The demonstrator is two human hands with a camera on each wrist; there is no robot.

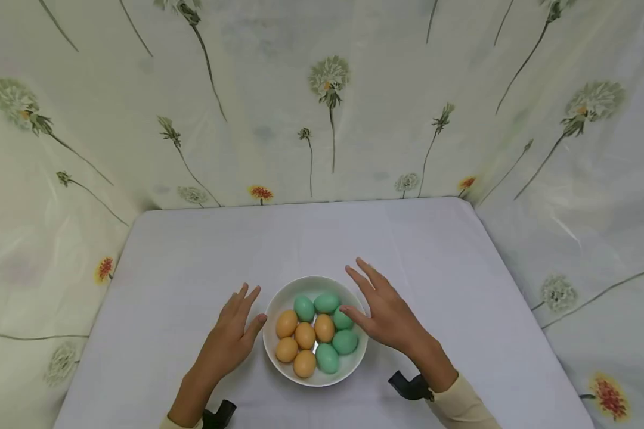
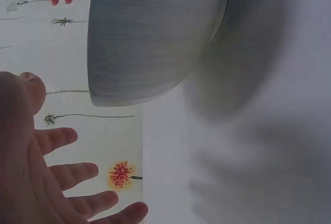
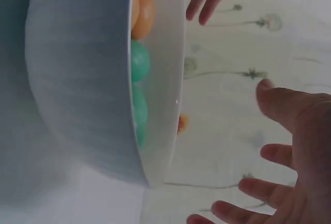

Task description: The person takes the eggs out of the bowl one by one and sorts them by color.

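A white bowl (image 1: 313, 381) stands near the front middle of the table, with several orange eggs (image 1: 305, 335) on its left side and several green eggs (image 1: 345, 342) mostly on its right and back. My left hand (image 1: 231, 336) is at the bowl's left with fingers spread, its thumb close to the rim in the head view. On the other side my right hand (image 1: 389, 313) hovers with fingers extended, and its thumb overlaps the rim and a green egg in that view. Both wrist views show the hands (image 2: 31, 167) beside the bowl wall (image 3: 77, 74), fingers apart and holding nothing.
A white cloth covers the table (image 1: 214, 250). Behind it and along both sides hangs a curtain (image 1: 279, 149) printed with dandelions and orange flowers. A black strap mount (image 1: 410, 386) sits at the right wrist, and another (image 1: 220, 414) at the left.
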